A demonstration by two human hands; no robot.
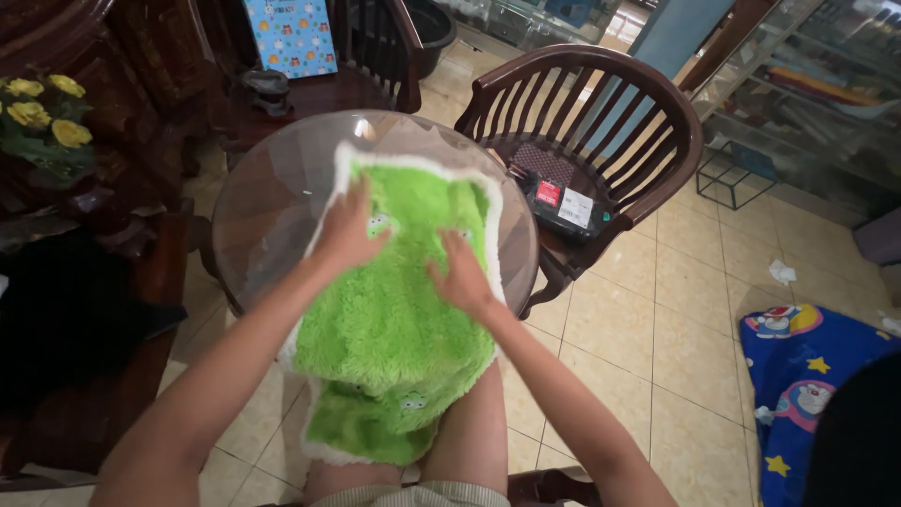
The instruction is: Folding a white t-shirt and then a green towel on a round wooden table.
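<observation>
Both hands are lying flat on a fluffy green cloth point(389, 319), fingers spread and palms pressing down, neither one pinching anything. The left hand point(349, 230) is resting near the cloth's upper left part, close to its white edge, and the right hand point(462, 272) is sitting a little lower, towards the right side. The cloth is spreading over the near half of a round glass table point(272, 188), and its lower end is hanging off the rim and draping onto the person's bare knee point(469, 432), where it is bunching into a fold.

Behind the table a dark wooden chair point(601, 122) with a curved slatted back is standing, and a black box point(563, 205) with red and white labels is lying on its seat. Yellow flowers point(42, 113) are showing at the far left. On the tiled floor point(694, 319) to the right, a blue cartoon-print fabric point(798, 376) is lying well apart from the table.
</observation>
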